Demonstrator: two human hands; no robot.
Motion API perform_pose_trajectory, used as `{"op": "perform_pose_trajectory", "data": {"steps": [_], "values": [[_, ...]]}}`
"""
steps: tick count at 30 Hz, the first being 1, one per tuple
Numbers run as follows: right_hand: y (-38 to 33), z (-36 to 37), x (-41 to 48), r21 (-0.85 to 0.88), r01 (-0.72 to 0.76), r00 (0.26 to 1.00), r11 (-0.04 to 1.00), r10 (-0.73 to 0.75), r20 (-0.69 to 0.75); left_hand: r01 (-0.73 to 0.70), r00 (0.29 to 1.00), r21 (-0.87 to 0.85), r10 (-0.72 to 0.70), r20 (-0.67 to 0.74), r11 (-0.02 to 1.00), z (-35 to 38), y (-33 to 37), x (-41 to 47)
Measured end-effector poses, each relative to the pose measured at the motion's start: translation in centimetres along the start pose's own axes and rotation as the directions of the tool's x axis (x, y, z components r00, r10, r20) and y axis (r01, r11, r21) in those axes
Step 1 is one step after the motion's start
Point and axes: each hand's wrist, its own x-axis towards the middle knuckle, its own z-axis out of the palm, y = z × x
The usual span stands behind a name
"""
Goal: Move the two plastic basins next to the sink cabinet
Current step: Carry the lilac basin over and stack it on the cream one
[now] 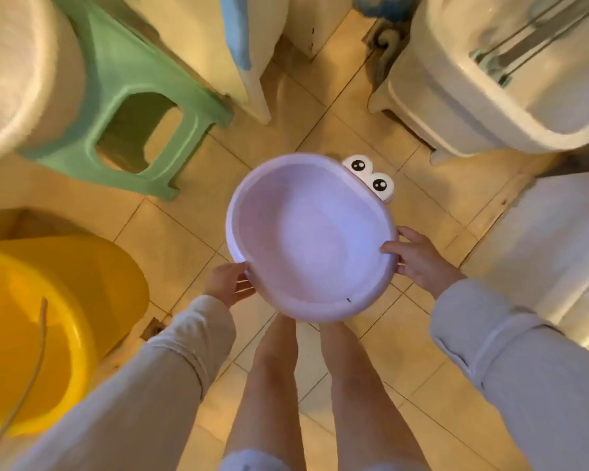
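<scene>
A lilac plastic basin [308, 239] with two white cartoon eyes on its far rim hangs level above the tiled floor, in the middle of the view. My left hand [228, 282] grips its near-left rim. My right hand [419, 261] grips its right rim, thumb over the edge. The basin is empty. A white cabinet [249, 59] with a blue edge stands at the top centre. I cannot pick out a second basin with certainty.
A green plastic stool [140, 96] stands at the upper left beside a white round tub [17, 73]. A yellow bucket [45, 321] sits at the left. A white bin-like container [510, 83] is at the upper right, a white appliance [565, 253] at the right. My bare legs are below the basin.
</scene>
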Motion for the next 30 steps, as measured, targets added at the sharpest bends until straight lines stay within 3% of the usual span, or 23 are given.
{"op": "perform_pose_trajectory", "data": {"steps": [5, 11, 18, 22, 30], "values": [[-0.9, -2.3, -11.4, 0.042, 0.105, 0.994, 0.994, -0.105, -0.009, -0.126, 0.991, -0.121, 0.119, -0.061, 0.985, -0.7, 0.5, -9.7], [-0.6, -5.1, -21.9, 0.132, 0.256, 0.965, 0.958, -0.244, -0.098, -0.236, 0.961, -0.189, 0.258, 0.102, 0.953, -1.9, 1.2, -18.9], [4.0, -5.1, -29.4, 0.274, 0.336, 0.938, 0.901, -0.291, -0.189, -0.383, 0.883, 0.027, 0.357, 0.306, 0.924, -3.7, 3.1, -24.0], [8.4, -2.8, -31.3, 0.409, 0.373, 0.919, 0.833, -0.272, -0.285, -0.427, 0.853, 0.161, 0.338, 0.398, 0.890, -4.3, 4.3, -25.0], [18.9, 0.6, -33.2, 0.685, 0.392, 0.892, 0.615, -0.073, -0.445, -0.494, 0.806, 0.429, 0.213, 0.552, 0.756, -0.7, 3.7, -26.6]]}}
